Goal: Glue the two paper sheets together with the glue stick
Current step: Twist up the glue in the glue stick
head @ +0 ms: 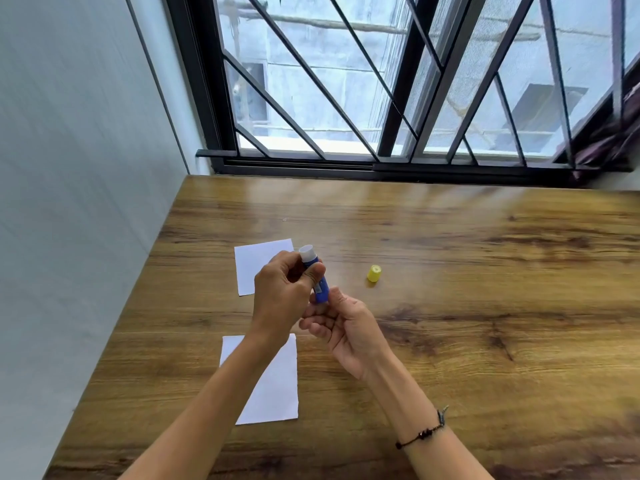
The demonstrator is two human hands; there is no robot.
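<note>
A blue glue stick (320,287) with its white open tip pointing up and away is held above the table between both hands. My left hand (282,296) grips its upper body, thumb across the barrel. My right hand (343,327) pinches its lower end with the fingertips. Its yellow cap (374,273) lies on the table to the right, apart from the hands. One white paper sheet (256,265) lies behind my left hand, partly hidden by it. A second white sheet (277,382) lies nearer to me, partly under my left forearm.
The wooden table (485,306) runs against a white wall (69,202) on the left and a barred window (381,98) at the back. A dark cloth (609,143) hangs at the window's right end. My right wrist wears a black bracelet (422,433).
</note>
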